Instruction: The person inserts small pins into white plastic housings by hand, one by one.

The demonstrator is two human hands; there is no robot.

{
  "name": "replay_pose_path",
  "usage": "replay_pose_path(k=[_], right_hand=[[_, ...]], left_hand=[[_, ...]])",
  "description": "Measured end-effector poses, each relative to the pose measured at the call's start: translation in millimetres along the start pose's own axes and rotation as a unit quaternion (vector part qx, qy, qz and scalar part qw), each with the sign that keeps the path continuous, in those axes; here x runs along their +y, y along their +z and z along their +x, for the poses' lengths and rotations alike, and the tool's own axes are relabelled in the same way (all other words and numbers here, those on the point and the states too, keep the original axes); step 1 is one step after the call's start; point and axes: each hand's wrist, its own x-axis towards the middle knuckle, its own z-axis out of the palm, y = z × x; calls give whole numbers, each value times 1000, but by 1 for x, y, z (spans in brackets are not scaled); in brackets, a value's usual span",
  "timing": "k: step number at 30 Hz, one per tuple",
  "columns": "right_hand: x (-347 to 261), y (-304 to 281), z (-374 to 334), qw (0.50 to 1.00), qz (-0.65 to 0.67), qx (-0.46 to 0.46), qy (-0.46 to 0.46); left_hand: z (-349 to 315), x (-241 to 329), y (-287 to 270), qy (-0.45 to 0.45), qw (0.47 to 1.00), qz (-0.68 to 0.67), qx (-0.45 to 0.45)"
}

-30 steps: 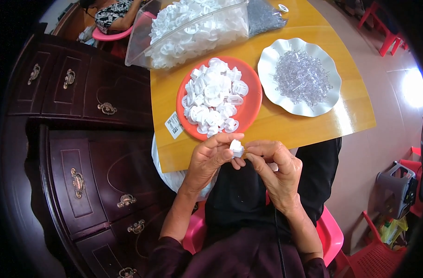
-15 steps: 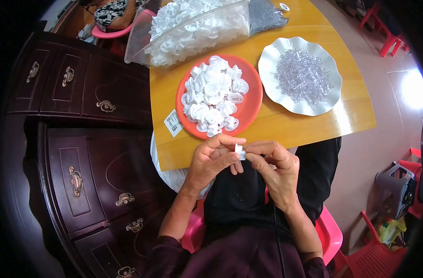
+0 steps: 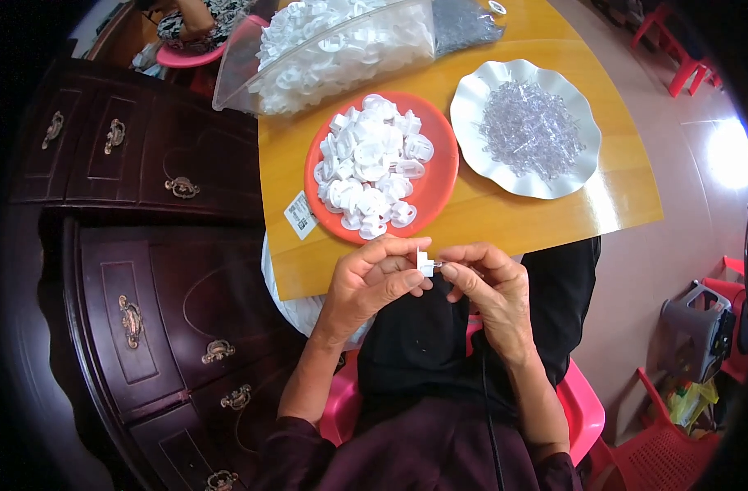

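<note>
Over my lap, just off the table's near edge, my left hand [image 3: 382, 274] pinches a small white plastic part [image 3: 424, 263] between thumb and fingers. My right hand [image 3: 490, 288] is closed on a tiny clear plastic piece [image 3: 439, 265], its end meeting the right side of the white part. Whether the piece sits inside the part is too small to tell. Ahead of my left hand, an orange plate [image 3: 442, 168] carries a heap of white plastic parts [image 3: 374, 155]. To its right, a white wavy-rimmed dish [image 3: 472, 168] holds a pile of clear plastic pieces [image 3: 531, 127].
A clear bin [image 3: 235, 78] full of white parts stands at the table's far side, beside a bag of clear pieces [image 3: 466, 24]. A printed label [image 3: 300, 215] lies left of the plate. Dark wooden drawers [image 3: 128, 327] line my left. Someone's arm [image 3: 196, 16] shows at the far left.
My right hand has drawn slightly back from the white part, and the clear piece now shows between them. The white part has turned a little in my left hand.
</note>
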Motion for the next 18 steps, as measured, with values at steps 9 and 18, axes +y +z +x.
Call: replay_pose_path(k=[9, 18], right_hand=[[10, -4, 4, 999, -3, 20, -32], [13, -10, 4, 996, -43, -10, -73]], left_hand=[[0, -6, 4, -4, 1000, -10, 23], [5, -11, 5, 27, 1000, 4, -1]])
